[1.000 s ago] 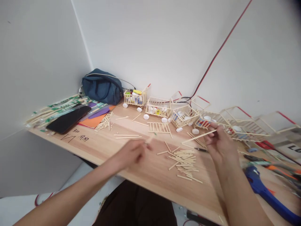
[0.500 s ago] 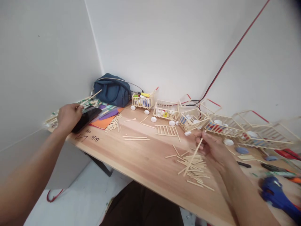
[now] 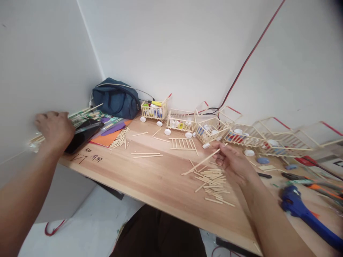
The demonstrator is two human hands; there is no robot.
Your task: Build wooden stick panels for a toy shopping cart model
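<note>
Between the thumb and fingers of my right hand (image 3: 233, 162) is one long thin wooden stick (image 3: 203, 160), its free end slanting down to the left. Just below it lies a loose pile of short cut sticks (image 3: 214, 182). At the far left, my left hand (image 3: 55, 130) is spread over packs of sticks (image 3: 83, 115) beside the wall, with its fingertips partly hidden. A black phone (image 3: 81, 137) lies right beside this hand. A ladder-like stick frame (image 3: 183, 144) rests flat in the middle of the table.
Several small stick carts with white wheels, such as one cart (image 3: 154, 111), line the back wall. A blue bag (image 3: 116, 98) stands in the corner. A blue glue gun (image 3: 302, 207) and pliers (image 3: 297, 177) lie at right. Orange paper (image 3: 107, 138) lies near the phone.
My left hand has moved left over the stick packs, and its fingers have spread. The stick in my right hand has swung from steep to a flatter slant. The view has shifted slightly.
</note>
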